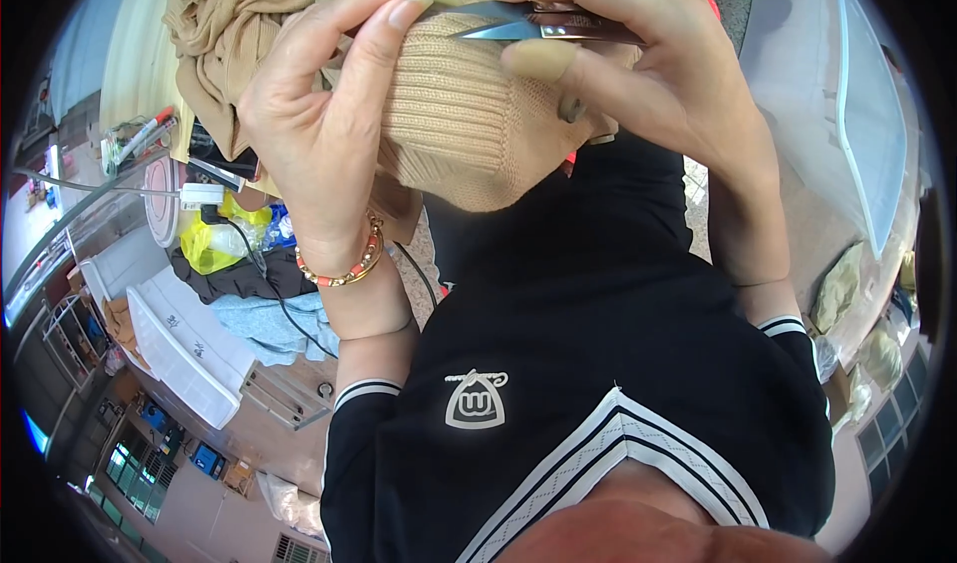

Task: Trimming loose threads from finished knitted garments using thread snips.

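Observation:
A tan ribbed knit garment (449, 125) hangs over my lap, bunched up between both hands. My left hand (324, 100) is closed on its upper ribbed edge, with thumb and forefinger pinched together. In my right hand (678, 65) lies a small pair of thread snips (588, 27), blades pointing left across the ribbing towards the left fingertips. The blades are apart. My right thumb, which has a pale yellowish tip, rests below the snips against the knit. Whether a thread lies between the blades is too small to tell.
More tan knitwear (224, 40) is heaped on a wooden table (130, 55) at the far left. Below it are a yellow plastic bag (211, 247), a black cable (269, 279) and light blue cloth (269, 324). A translucent plastic bin (807, 95) stands at right.

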A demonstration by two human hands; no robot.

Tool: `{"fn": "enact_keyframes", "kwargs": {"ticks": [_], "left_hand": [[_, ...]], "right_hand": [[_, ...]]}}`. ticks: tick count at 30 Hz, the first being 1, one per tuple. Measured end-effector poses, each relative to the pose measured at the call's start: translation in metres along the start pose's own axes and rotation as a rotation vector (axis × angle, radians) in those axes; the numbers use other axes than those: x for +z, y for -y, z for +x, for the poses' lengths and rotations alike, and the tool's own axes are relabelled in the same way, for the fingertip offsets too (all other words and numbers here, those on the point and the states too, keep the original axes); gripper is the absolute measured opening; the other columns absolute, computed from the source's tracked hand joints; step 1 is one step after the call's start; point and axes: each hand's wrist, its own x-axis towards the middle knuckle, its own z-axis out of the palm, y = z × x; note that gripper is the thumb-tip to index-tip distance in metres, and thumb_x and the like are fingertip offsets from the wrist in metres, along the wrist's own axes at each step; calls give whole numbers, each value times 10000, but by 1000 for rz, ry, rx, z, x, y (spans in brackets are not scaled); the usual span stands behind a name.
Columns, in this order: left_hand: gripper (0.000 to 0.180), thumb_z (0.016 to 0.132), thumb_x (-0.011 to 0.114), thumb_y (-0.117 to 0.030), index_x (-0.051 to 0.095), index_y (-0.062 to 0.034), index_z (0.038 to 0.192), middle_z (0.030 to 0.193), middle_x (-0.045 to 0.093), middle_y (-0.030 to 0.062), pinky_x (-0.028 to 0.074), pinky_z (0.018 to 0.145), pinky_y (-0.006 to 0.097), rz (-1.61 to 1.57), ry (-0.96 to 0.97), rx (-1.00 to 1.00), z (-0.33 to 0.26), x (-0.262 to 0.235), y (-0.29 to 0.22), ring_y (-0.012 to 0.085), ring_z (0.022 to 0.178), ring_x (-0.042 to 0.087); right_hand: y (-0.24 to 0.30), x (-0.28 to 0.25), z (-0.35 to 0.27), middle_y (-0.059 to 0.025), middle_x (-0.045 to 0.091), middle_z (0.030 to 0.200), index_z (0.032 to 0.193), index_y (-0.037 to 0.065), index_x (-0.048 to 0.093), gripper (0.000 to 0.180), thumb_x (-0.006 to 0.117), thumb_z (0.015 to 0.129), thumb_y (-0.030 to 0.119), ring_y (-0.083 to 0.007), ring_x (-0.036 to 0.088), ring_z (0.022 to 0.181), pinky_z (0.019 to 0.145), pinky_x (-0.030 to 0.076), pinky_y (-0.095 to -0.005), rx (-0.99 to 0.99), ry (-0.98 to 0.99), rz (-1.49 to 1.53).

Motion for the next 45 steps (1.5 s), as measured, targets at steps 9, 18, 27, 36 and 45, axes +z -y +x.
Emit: {"fn": "enact_keyframes", "kwargs": {"ticks": [9,18,27,36,45], "left_hand": [[84,862,734,-40,755,-10,938,840,734,46,475,726,233,14,-99,84,4,7,8,109,763,651],[71,868,731,-47,744,-29,936,831,727,35,438,711,230,97,-134,132,5,6,14,107,725,626],[60,868,737,-76,744,-56,924,789,701,12,414,707,246,162,-102,130,6,1,14,105,711,567],[62,872,733,-69,738,-59,933,797,697,4,414,688,238,141,-108,106,8,5,12,106,712,555],[55,871,712,-19,698,-11,924,815,657,58,462,694,263,181,-76,246,15,6,11,157,744,596]], "right_hand": [[-42,13,15,-102,681,1033,1118,50,677,306,734,838,161,-258,638,977,851,472,-357,-328,-81,-151],[-40,7,23,-139,679,1077,1067,15,685,275,730,819,126,-313,633,1010,859,487,-362,-477,-94,-94],[-23,-7,30,-125,667,1024,1026,21,694,248,694,780,53,-300,638,890,761,506,-336,-255,58,-37],[-39,6,21,-116,638,937,1013,62,703,251,688,763,59,-292,638,842,695,510,-354,-415,-143,-169],[-41,8,25,-94,605,876,1043,52,695,303,701,740,63,-283,620,833,667,504,-355,-389,-138,-165]]}}
